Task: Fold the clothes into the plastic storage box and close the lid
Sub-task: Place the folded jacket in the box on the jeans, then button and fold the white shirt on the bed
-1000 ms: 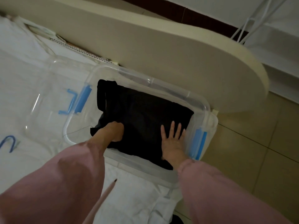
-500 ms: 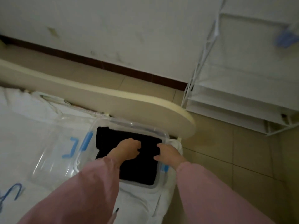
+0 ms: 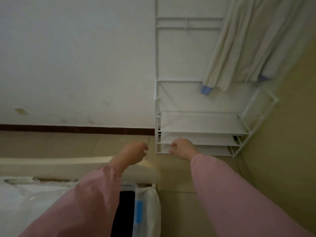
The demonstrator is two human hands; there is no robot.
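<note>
The clear plastic storage box with a blue latch shows only at the bottom, mostly behind my left sleeve. A folded black garment lies inside it. My left hand is raised in the air above the bed's footboard, fingers loosely curled, holding nothing. My right hand hangs in the air in front of the white rack, fingers also loosely curled and empty. The box lid is out of sight.
A cream padded footboard runs behind the white bed sheet. A white metal rack stands against the wall at right, with a pale garment with blue cuffs hanging on it. Tiled floor lies beside the bed.
The view has tilted up from the box toward the wall and rack. Both hands have lifted off the black garment and out of the box, now held in the air.
</note>
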